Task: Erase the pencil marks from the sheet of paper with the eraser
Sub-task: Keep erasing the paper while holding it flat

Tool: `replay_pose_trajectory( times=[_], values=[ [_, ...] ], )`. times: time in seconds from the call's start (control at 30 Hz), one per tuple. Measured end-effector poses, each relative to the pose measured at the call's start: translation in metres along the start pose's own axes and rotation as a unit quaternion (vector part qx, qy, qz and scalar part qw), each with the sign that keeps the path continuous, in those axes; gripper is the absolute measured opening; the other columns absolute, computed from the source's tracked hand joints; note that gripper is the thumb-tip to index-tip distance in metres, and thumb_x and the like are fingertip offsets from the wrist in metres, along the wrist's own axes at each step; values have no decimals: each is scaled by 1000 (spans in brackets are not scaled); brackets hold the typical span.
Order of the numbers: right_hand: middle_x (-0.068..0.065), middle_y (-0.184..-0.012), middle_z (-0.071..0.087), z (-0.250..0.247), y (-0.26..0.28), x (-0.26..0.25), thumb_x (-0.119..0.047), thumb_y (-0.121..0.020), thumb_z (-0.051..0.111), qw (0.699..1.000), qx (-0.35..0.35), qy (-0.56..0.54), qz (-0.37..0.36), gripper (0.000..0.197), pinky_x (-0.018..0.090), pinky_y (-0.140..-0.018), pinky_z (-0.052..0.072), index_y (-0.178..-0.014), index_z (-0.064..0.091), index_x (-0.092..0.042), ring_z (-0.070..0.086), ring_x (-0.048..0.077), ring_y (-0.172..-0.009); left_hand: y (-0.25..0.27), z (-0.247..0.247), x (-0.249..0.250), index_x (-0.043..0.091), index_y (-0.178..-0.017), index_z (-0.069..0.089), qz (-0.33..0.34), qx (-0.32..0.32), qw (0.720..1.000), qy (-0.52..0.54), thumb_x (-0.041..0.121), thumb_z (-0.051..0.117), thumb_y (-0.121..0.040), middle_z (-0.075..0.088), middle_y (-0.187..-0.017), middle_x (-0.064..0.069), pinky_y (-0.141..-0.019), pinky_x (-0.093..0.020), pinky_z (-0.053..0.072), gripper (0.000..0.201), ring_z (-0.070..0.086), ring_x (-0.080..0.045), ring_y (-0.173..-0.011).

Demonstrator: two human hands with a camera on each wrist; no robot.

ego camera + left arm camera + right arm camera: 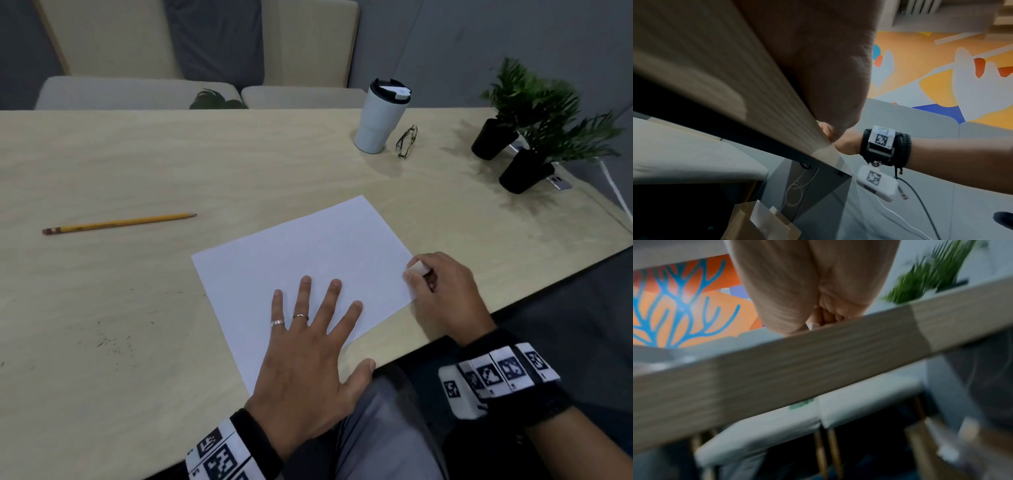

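A white sheet of paper [308,246] lies turned at an angle near the table's front edge; I can make out no pencil marks on it. My left hand [308,329] presses flat on its lower part, fingers spread and straight. My right hand [442,291] rests at the sheet's right edge and pinches a small white eraser [417,266] between thumb and fingers. The right wrist view is blurred: curled fingers hold a white bit of the eraser [811,324] just above the table edge [818,356]. The left wrist view shows only my palm [828,65] against the table edge.
A yellow pencil [120,223] lies on the table at the left. A white tumbler [380,116] and folded glasses [407,142] stand at the back, with two potted plants [527,137] at the far right. Dark eraser crumbs dot the wooden table [113,339] at the left front.
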State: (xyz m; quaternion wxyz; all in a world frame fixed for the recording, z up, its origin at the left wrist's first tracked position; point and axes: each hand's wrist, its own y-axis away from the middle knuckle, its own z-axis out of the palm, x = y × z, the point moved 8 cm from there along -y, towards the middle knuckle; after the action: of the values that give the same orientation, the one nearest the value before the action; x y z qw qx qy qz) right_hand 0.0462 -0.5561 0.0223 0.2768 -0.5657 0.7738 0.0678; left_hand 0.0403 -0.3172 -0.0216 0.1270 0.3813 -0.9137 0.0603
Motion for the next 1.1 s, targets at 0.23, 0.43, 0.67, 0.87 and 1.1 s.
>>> replay_pose_trajectory(
  times=[0.23,0.43,0.67,0.87,1.1],
  values=[
    [-12,-86,63,12,26,-24,-6,-94,75,996,-53,8,-74,14,7,-76,38,-90,71,-19,60,0,-85,0,-1,0,36,-165,30,-1,-4,1000,-1,75,32,-99,9,-177,0,-126,-68,4,76,-4,-37,-162],
    [-11,-88,62,0,16,-8,-6,-93,73,999,-28,13,-40,14,16,-76,40,-92,71,-20,59,5,-83,1,-1,1,36,-165,30,4,-6,1000,-4,75,33,-99,10,-176,0,-126,-69,5,76,-3,-37,-162],
    [-11,-86,63,-14,14,12,-4,-93,73,999,11,5,-33,13,27,-78,47,-89,72,-16,62,11,-82,0,1,2,37,-166,26,3,-8,1000,-8,75,30,-100,6,-177,0,-125,-69,4,76,-6,-37,-162],
    [-12,-89,66,0,27,3,-8,-95,75,999,-25,-7,-37,13,11,-75,41,-92,72,-21,62,1,-83,0,-1,2,36,-166,28,2,-11,1000,-3,75,31,-99,8,-177,0,-126,-69,4,77,-5,-37,-162],
    [-18,-98,69,-15,-18,7,-22,-105,66,997,-15,-73,-2,5,26,-80,51,-106,67,-26,62,4,-90,-1,-1,2,37,-166,27,5,-16,1000,-4,75,29,-100,7,-177,1,-126,-68,3,76,-6,-37,-162]
  ],
)
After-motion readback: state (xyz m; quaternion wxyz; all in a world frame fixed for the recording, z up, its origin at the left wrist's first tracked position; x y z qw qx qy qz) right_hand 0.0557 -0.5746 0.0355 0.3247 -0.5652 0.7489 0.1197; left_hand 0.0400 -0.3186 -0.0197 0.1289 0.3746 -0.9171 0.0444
